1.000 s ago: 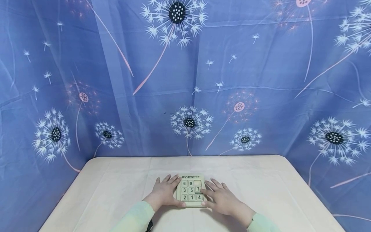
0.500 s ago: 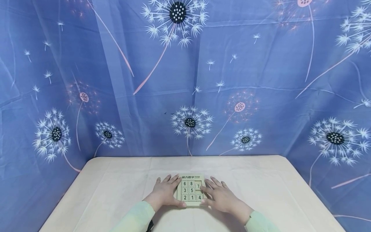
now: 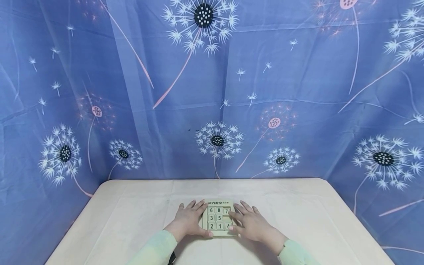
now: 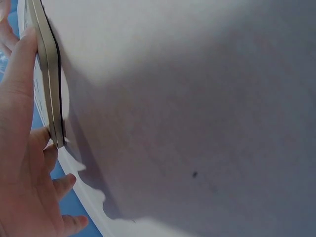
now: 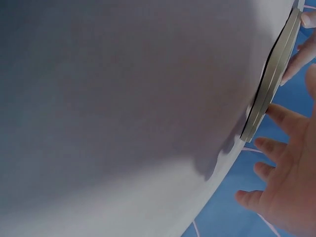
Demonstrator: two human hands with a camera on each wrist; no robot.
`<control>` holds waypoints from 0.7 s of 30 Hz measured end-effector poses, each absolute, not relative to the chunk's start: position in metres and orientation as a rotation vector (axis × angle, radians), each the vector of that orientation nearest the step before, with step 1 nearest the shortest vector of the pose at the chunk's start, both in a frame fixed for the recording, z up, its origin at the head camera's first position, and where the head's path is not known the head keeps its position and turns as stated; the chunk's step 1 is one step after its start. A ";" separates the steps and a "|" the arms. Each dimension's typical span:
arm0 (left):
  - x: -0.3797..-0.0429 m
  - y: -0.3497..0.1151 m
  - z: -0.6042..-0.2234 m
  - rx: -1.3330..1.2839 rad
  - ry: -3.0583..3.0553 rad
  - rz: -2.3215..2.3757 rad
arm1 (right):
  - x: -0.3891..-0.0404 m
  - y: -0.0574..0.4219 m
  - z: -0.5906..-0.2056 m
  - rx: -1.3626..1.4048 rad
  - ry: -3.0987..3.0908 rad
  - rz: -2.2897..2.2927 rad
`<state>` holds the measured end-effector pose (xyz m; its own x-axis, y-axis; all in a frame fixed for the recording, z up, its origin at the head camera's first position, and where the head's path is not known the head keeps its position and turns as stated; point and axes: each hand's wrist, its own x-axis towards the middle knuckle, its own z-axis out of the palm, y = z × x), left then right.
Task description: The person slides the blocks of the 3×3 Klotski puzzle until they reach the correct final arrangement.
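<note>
A pale sliding number puzzle (image 3: pixel 218 233) lies flat on the table in the head view. My left hand (image 3: pixel 189 220) holds it along its left side, thumb at the near corner and index finger at the far corner. From the right, my right hand (image 3: pixel 253 226) reaches over the frame with its fingers extended. Its index fingertip is at the 7 tile (image 3: pixel 226 211), which sits in the top right cell. The right thumb tip overlaps the 4 tile (image 3: pixel 226 225) at bottom right. Between those two tiles is a vacant cell. Both wrist views show the puzzle's edge (image 4: pixel 50 89) side-on.
A cream cloth covers the table (image 3: pixel 132 206), whose rounded back edge meets a blue curtain (image 3: pixel 179 140) printed with dandelions. The curtain also runs down both sides. A small dark spot (image 4: pixel 195 174) marks the cloth in the left wrist view.
The 7 tile has slid away from me, from the middle right cell to the top right one. The right thumb has moved onto the 4 tile. The left hand has stayed put.
</note>
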<state>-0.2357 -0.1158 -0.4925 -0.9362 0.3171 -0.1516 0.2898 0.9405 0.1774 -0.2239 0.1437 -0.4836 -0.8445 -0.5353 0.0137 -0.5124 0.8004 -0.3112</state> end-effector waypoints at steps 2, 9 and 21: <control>-0.236 -0.116 -0.492 0.462 2.923 0.223 | -0.225 0.143 -0.484 -0.846 2.911 -0.472; -0.234 -0.116 -0.490 0.468 2.926 0.232 | -0.227 0.143 -0.483 -0.816 2.904 -0.467; -0.233 -0.115 -0.488 0.454 2.914 0.257 | -0.229 0.144 -0.484 -0.829 2.908 -0.470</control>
